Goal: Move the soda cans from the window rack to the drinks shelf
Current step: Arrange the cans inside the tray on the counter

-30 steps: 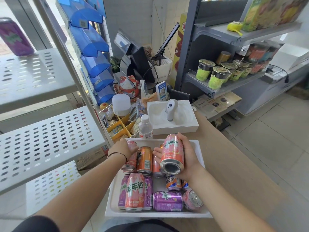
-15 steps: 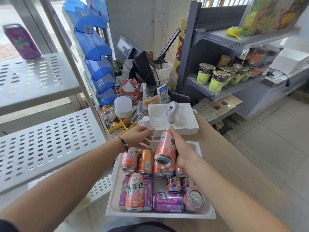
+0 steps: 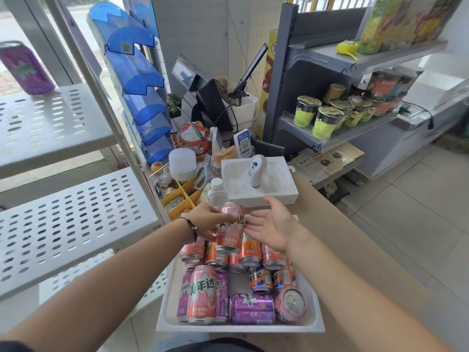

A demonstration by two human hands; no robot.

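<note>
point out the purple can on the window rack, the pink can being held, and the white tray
purple can (image 3: 26,68), head view, label at mid-body
pink can (image 3: 232,226), head view, printed side
white tray (image 3: 238,327), head view, near rim

white scanner stand beside water bottle — lucky-cat figurine behind

The left hand covers part of the pink can it holds, and its fingertips are hidden behind that can, which in turn hides the tops of the orange cans behind it in the white tray. The purple can on the window rack is cut by the left edge. The cartons on the top shelf run off the upper edge, their print too blurred to read.
</note>
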